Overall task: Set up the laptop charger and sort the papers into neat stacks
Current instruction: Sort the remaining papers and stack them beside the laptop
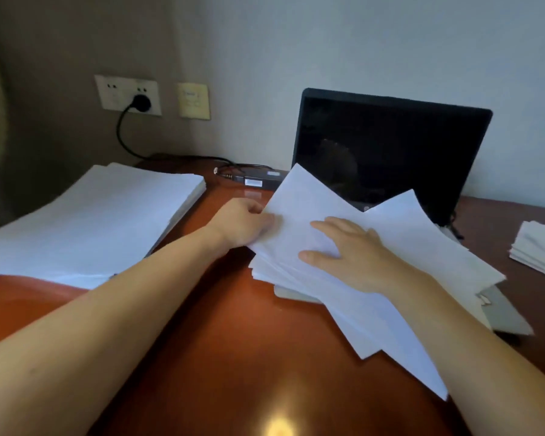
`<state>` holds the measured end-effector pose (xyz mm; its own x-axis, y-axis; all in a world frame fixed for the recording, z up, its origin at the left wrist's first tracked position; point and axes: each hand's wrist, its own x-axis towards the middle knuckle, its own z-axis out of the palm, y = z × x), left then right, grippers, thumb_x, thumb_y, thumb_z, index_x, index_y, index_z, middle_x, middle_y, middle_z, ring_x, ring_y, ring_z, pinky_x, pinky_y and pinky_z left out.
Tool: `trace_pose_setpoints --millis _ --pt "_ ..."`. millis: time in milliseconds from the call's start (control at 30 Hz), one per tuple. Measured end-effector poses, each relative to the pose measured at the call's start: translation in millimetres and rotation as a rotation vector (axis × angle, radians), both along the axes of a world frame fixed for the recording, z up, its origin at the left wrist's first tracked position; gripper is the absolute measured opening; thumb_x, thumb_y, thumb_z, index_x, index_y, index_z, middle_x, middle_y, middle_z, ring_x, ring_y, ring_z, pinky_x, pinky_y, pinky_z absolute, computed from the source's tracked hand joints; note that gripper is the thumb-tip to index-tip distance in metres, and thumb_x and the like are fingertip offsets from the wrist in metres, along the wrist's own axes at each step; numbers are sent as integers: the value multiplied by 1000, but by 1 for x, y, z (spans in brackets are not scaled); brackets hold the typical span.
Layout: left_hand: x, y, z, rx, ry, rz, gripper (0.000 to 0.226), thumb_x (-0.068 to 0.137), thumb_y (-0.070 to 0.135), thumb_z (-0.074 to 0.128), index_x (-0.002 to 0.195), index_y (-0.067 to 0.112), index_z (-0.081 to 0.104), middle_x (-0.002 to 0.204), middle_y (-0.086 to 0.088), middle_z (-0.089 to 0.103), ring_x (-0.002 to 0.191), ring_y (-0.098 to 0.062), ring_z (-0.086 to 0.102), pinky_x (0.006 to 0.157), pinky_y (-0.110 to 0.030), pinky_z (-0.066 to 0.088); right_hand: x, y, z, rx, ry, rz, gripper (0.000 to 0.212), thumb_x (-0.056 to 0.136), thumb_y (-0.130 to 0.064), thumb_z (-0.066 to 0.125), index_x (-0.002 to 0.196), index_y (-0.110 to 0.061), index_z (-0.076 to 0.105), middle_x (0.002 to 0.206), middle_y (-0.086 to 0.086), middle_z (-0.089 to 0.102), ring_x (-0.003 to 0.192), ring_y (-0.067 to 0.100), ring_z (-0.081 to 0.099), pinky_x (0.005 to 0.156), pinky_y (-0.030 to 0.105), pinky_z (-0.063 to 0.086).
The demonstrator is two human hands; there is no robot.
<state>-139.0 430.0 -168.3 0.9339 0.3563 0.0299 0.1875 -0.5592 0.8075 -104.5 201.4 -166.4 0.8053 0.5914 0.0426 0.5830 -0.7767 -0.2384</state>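
A fanned, untidy pile of white sheets (397,247) lies over the keyboard of an open black laptop (390,146) with a dark screen. My left hand (243,223) pinches the pile's left edge. My right hand (350,250) rests flat on top of the sheets with fingers spread. A thick, squared stack of paper (101,221) lies at the left of the desk. The black charger brick (258,179) sits behind the pile by the wall. Its plug (141,103) is in the wall socket, with the cable running down to the desk.
The desk is glossy reddish wood (227,341) with a lamp glare near the front edge. A smaller stack of folded white papers (538,250) lies at the far right. A beige switch plate (194,100) is on the wall beside the socket.
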Motion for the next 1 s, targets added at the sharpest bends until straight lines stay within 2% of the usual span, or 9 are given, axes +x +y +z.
trace_pose_setpoints --millis 200,333,467,533,667,733,800,867,1000 --pt "-12 -2 1 102 -27 45 38 89 48 74 71 15 77 70 -2 72 59 -14 60 51 -20 39 -8 -19 18 281 -41 24 77 79 -73 53 147 -40 39 156 -19 28 147 4 16 121 30 14" --pt "-17 -8 9 174 -107 35 48 88 51 74 70 6 75 69 -10 71 59 -27 59 54 -28 41 -25 -10 20 203 -74 144 93 69 -84 51 150 -44 31 158 -20 24 148 4 14 122 34 18" --pt "-24 -23 12 -434 -87 5 38 84 36 82 61 11 65 55 -6 58 48 -20 47 43 -23 39 -37 7 15 103 -141 249 85 86 -68 55 155 -43 12 160 -18 18 149 10 13 122 37 19" --pt "-27 -26 14 -528 -75 -16 39 85 40 80 64 9 67 58 -8 58 52 -21 45 44 -22 37 -40 9 16 86 -213 228 66 100 -46 46 157 -32 15 161 -11 23 147 12 21 121 32 21" --pt "-31 -21 16 -57 -81 5 48 100 58 49 82 22 76 83 7 72 73 -7 59 67 -23 42 -45 4 23 85 -214 40 42 108 -29 29 147 -17 41 147 -3 47 131 19 47 107 38 40" --pt "-32 -18 12 136 41 -85 44 92 68 55 102 28 69 101 12 67 87 -2 58 72 -23 42 -44 2 24 72 -205 2 39 108 -28 28 139 -16 48 139 -1 54 124 23 53 101 41 45" --pt "-33 -16 6 198 137 -155 48 80 69 71 102 26 68 97 11 66 85 -7 60 68 -22 44 -42 -1 24 61 -202 11 38 108 -28 28 138 -17 49 138 -3 56 123 21 54 101 40 45" --pt "-30 -13 3 161 113 -167 36 79 58 79 85 22 76 81 6 72 73 -15 64 60 -21 46 -42 -2 25 72 -172 55 41 108 -29 29 144 -20 46 145 -7 50 130 16 49 109 33 40" --pt "-29 -7 4 118 83 -155 36 88 50 75 69 20 80 70 1 74 60 -19 61 52 -20 44 -42 -2 26 61 -122 124 47 108 -30 30 154 -24 33 159 -14 31 144 5 28 114 15 17"
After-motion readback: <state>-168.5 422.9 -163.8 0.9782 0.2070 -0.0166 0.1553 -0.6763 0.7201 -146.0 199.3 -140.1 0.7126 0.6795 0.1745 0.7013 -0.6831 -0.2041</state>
